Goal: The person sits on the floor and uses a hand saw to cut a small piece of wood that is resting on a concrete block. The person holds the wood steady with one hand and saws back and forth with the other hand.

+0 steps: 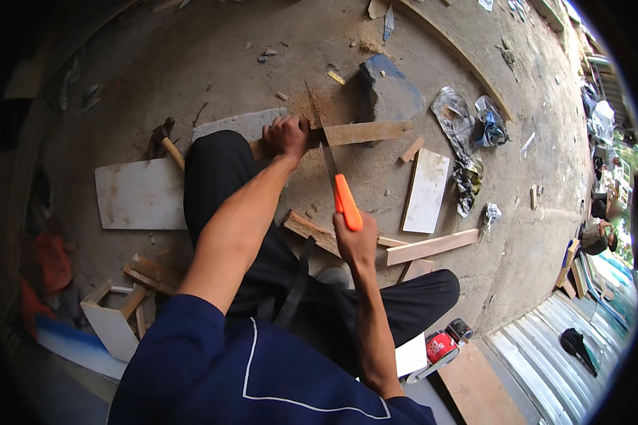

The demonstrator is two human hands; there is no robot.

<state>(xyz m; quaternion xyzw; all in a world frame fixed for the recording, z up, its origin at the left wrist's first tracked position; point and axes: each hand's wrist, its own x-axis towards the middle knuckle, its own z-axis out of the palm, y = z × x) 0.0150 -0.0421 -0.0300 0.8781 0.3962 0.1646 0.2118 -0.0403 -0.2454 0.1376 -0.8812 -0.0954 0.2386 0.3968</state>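
We are gripping an orange-handled handsaw (337,185) in our right hand (356,244), its blade crossing the wooden plank (365,132) that our left hand (286,136) is clamping down. Beyond both hands, bare concrete floor (262,78) is lying open; offcuts (430,247) are crowding the right hand's side.

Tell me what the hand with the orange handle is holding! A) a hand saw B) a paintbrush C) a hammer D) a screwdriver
A: the right hand grips the orange plastic handle of a hand saw, whose thin metal blade lies across the long wooden plank that the left hand presses down.
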